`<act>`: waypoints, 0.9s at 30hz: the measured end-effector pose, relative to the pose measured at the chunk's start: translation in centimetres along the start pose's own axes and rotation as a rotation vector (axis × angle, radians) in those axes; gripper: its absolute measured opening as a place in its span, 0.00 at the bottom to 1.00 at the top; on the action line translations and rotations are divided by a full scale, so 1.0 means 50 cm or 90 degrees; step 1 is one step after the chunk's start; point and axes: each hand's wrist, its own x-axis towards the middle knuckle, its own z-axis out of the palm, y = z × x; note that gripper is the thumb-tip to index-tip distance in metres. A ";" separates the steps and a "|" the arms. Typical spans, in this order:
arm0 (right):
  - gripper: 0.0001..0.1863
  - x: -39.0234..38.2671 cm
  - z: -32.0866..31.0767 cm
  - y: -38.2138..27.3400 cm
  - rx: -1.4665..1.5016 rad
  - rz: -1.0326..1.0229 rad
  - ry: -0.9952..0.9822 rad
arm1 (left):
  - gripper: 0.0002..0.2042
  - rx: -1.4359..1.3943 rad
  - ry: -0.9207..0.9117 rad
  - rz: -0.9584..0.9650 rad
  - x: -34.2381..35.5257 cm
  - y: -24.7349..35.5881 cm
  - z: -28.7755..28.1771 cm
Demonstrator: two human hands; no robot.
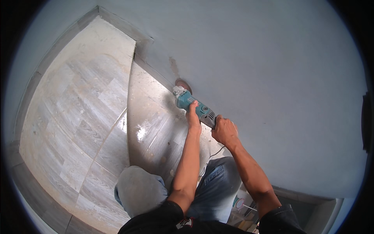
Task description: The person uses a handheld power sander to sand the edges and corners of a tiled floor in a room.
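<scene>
A teal and grey angle grinder (pixel 198 108) is held in both my hands, its head toward the lower part of the wall. My left hand (pixel 193 118) is closed round the underside of its body, thumb on top. Farther back, my right hand (pixel 226 130) grips the rear end, with its fingers partly hidden. The reddish-brown disc (pixel 183 84) sits right at the grey-blue wall (pixel 249 70), just above the baseboard (pixel 154 72); whether it touches cannot be made out. A brownish rough streak (pixel 173 67) marks the wall beyond the disc.
A dark cord (pixel 217 152) runs from the grinder's rear past my knee. Dusty wood-look tiles (pixel 97 136) cover the floor, with a raised edge (pixel 129 113) on my left. Lower right, behind my right arm, various items (pixel 243 210) lie beside a framed recess (pixel 306 208).
</scene>
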 end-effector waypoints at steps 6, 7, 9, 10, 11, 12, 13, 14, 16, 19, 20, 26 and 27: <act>0.16 0.008 0.013 0.002 -0.017 -0.020 -0.024 | 0.21 -0.006 0.030 -0.027 0.017 -0.032 -0.035; 0.16 0.004 0.019 0.011 -0.024 -0.019 -0.029 | 0.22 0.007 0.043 -0.037 0.008 -0.042 -0.037; 0.16 -0.010 0.014 0.027 -0.035 -0.023 -0.030 | 0.22 0.034 0.071 -0.057 -0.016 -0.058 -0.037; 0.16 -0.022 0.007 0.034 -0.038 -0.025 -0.027 | 0.23 0.035 0.074 -0.050 -0.030 -0.062 -0.028; 0.16 -0.029 0.001 0.037 -0.039 -0.028 -0.024 | 0.23 0.037 0.078 -0.042 -0.045 -0.066 -0.019; 0.16 -0.035 -0.002 0.032 -0.030 -0.023 -0.021 | 0.24 0.043 0.075 -0.026 -0.054 -0.057 -0.015; 0.16 -0.039 -0.005 0.027 -0.019 -0.019 -0.018 | 0.24 0.048 0.072 -0.013 -0.059 -0.045 -0.015; 0.16 -0.043 -0.005 0.023 -0.008 -0.014 -0.015 | 0.25 0.054 0.068 0.000 -0.064 -0.033 -0.014; 0.17 -0.042 -0.006 0.010 0.013 -0.028 0.003 | 0.24 0.054 0.049 0.022 -0.068 -0.003 -0.007; 0.18 -0.047 -0.014 -0.010 0.041 -0.048 0.031 | 0.23 0.085 0.047 0.098 -0.082 0.042 0.005; 0.18 -0.049 -0.019 -0.017 0.049 -0.054 0.040 | 0.23 0.086 0.040 0.109 -0.088 0.057 0.011; 0.20 -0.064 -0.072 -0.063 0.066 -0.060 0.041 | 0.21 0.072 0.037 0.161 -0.132 0.130 0.045; 0.20 -0.067 -0.077 -0.069 0.067 -0.064 0.043 | 0.20 0.065 0.033 0.173 -0.139 0.139 0.050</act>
